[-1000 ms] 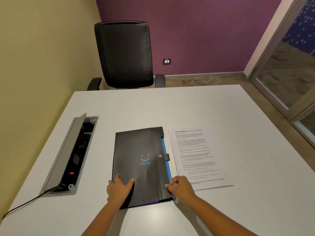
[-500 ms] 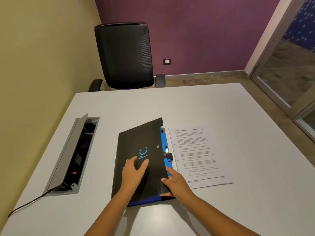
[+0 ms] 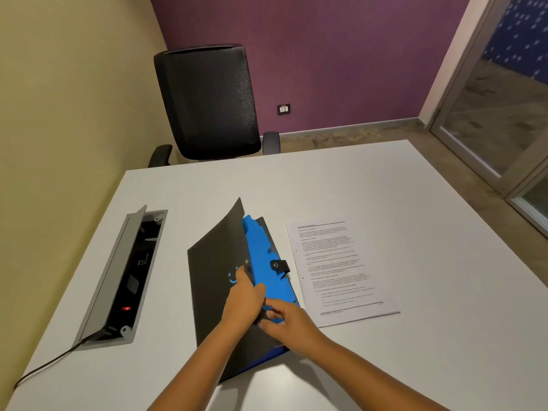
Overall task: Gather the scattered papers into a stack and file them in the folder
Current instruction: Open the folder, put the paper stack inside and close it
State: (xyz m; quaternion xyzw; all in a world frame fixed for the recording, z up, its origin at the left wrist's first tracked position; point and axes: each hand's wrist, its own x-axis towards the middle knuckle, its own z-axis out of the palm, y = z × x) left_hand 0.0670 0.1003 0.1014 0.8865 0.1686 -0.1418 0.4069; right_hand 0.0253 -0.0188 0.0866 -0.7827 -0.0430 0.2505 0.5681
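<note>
The black folder (image 3: pixel 219 280) lies on the white surface (image 3: pixel 355 185), its cover lifted — the left hand (image 3: pixel 243 301) grasps the cover's edge. The right hand (image 3: pixel 286 320) pinches a blue divider (image 3: pixel 261 256). The papers (image 3: pixel 338 271) rest just beside, stacked.

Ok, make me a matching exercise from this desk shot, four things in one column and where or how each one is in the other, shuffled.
Things:
1. black folder cover
2. stack of printed white papers
3. black mesh office chair
4. grey cable box lid

States:
A. at the table's far edge
B. lying flat, right of the folder
C. propped open, left of the folder
D. lifted, showing blue dividers

Pairs: 1-D, 2-B, 3-A, 4-C
</note>
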